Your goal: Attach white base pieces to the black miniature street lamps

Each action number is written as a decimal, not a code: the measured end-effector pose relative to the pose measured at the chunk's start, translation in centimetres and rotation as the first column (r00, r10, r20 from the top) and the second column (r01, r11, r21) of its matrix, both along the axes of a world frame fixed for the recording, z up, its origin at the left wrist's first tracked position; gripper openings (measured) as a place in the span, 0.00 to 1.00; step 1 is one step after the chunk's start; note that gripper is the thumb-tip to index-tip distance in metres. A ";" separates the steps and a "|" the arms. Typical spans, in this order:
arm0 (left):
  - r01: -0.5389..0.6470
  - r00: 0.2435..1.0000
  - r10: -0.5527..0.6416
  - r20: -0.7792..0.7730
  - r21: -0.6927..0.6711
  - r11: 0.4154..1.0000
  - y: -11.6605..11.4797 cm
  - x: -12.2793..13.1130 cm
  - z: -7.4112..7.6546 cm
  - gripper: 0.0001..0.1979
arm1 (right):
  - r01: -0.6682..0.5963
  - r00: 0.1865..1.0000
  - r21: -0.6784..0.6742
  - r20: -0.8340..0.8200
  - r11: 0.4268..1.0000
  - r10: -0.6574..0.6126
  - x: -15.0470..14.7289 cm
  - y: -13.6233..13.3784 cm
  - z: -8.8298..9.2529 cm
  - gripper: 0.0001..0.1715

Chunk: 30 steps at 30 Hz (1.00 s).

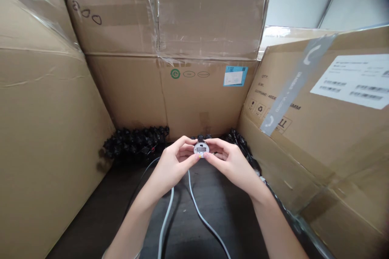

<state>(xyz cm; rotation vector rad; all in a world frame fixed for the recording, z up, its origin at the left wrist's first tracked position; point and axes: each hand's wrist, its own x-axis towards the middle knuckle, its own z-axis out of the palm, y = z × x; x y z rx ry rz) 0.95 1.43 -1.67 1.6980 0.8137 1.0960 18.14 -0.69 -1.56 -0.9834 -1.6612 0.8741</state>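
A small round white device (199, 149) with a little grey display on its face is pinched between my left hand (174, 166) and my right hand (231, 166). Fingertips of both hands press on its sides. Black connector parts (200, 138) stick out from its top edge. A grey cable (166, 220) runs in loops across the dark table below my hands. Where the cable ends is hidden behind my hands, so I cannot tell whether it joins the device.
Large cardboard boxes wall the dark table (91, 206) at the back (158, 20), left (45, 129) and right (304, 129). Heaps of black connectors lie against the back box, at left (135, 143) and right (240, 145). The right box carries a printed label.
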 end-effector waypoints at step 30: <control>-0.285 0.954 0.300 0.022 0.378 0.881 -1.7 1.1 0.3 0.13 | -0.012 1.000 0.141 -0.011 0.990 0.014 -0.2 -1.2 0.6 0.26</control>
